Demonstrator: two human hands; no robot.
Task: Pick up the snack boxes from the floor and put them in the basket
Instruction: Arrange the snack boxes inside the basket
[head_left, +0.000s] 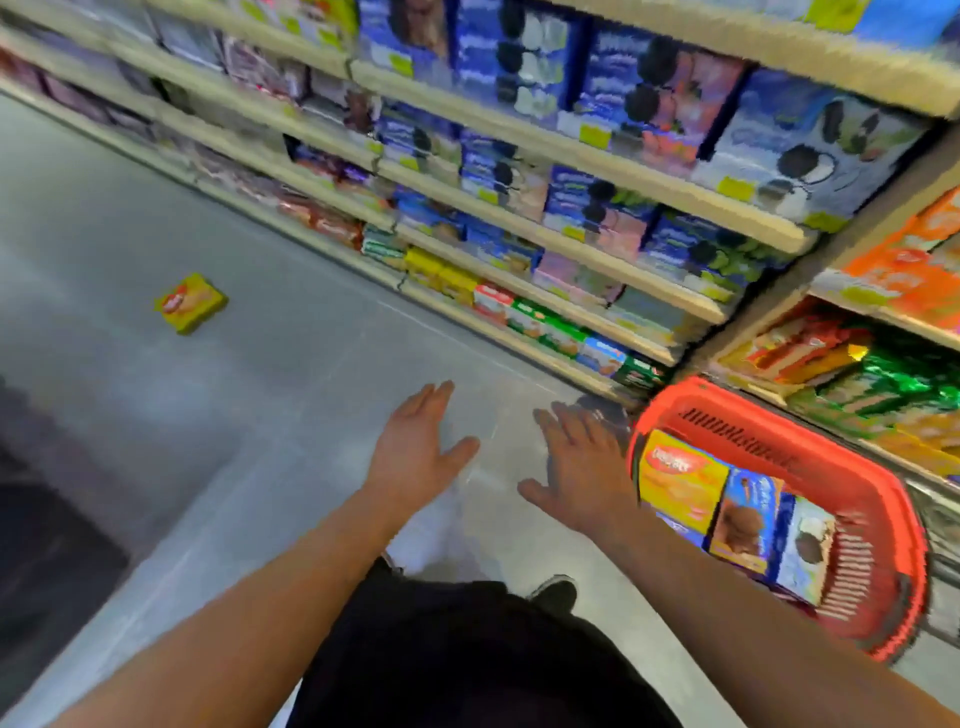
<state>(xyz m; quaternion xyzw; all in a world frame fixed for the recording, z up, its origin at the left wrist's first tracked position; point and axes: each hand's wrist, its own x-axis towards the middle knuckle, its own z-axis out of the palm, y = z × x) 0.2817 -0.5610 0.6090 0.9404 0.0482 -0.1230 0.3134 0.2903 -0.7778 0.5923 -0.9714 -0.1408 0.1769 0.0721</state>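
A yellow snack box (190, 303) lies on the grey floor at the left, well away from both hands. A red basket (878, 488) stands on the floor at the right and holds several boxes: a yellow one (680, 480), a blue one (748, 519) and a white one (808, 551). My left hand (415, 447) is stretched out over the floor with straight fingers and holds nothing. My right hand (582, 467) is also flat and empty, just left of the basket's rim. The whole picture is blurred by motion.
Store shelves (571, 150) packed with cookie and snack boxes run along the right side of the aisle, down to floor level beside the basket. A dark mat (47, 561) lies at the left edge. My dark trousers and a shoe (556, 592) show below.
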